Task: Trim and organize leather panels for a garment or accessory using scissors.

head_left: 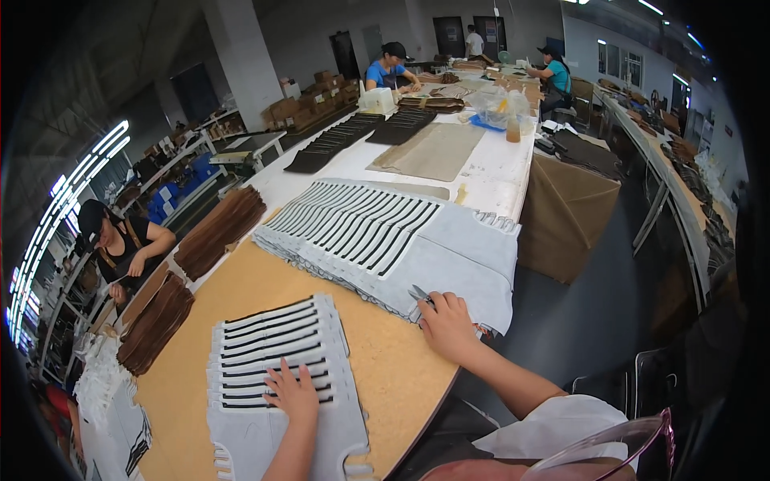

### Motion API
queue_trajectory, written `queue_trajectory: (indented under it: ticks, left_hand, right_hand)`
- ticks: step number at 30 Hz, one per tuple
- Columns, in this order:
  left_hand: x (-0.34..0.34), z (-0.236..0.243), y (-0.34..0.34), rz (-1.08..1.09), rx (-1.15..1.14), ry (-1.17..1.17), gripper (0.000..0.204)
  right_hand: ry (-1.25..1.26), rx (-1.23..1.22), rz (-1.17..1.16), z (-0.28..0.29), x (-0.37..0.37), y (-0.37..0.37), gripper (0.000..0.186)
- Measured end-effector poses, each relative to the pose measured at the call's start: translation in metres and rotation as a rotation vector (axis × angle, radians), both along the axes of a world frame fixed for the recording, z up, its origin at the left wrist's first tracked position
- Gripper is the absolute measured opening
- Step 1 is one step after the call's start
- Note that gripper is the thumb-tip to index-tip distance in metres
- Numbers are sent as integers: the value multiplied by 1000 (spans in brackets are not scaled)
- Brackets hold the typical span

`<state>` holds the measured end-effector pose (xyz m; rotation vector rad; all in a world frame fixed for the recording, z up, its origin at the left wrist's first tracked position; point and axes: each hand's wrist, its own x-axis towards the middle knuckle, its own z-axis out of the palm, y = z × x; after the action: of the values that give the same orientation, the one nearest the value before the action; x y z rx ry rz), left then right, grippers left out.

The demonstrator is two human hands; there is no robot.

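Lying spread wide on striped grey panels [250,433] by near edge of table [409,353], left hand [297,397] probably steadies layers; right hand [451,327], closed round scissors [420,294], at larger grey stack's near edge [473,250].

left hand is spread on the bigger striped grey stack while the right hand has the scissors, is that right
Not quite, the stack is wrong: the head view shows the left hand spread on the smaller striped grey stack. The right hand does have the scissors.
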<state>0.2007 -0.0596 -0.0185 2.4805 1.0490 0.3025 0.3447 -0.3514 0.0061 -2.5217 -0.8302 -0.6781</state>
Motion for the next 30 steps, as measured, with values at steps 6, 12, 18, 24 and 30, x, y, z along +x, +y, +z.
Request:
queue_trajectory:
  ticks: [6, 12, 18, 24, 30]
  left_hand:
    - [16, 44, 33, -178, -459, -152, 66]
    - [-70, 40, 108, -217, 179, 369, 66]
    - [-75, 19, 110, -132, 246, 229, 64]
    - [-98, 25, 71, -40, 242, 325, 72]
    - [-137, 36, 28, -67, 255, 434, 80]
  right_hand:
    - [8, 6, -10, 2, 0, -3, 35]
    - [-30, -23, 8, 1, -4, 1, 35]
    - [-37, -30, 14, -3, -5, -3, 36]
    - [-63, 29, 99, -11, 6, -4, 32]
    - [-84, 19, 191, -2, -4, -1, 26]
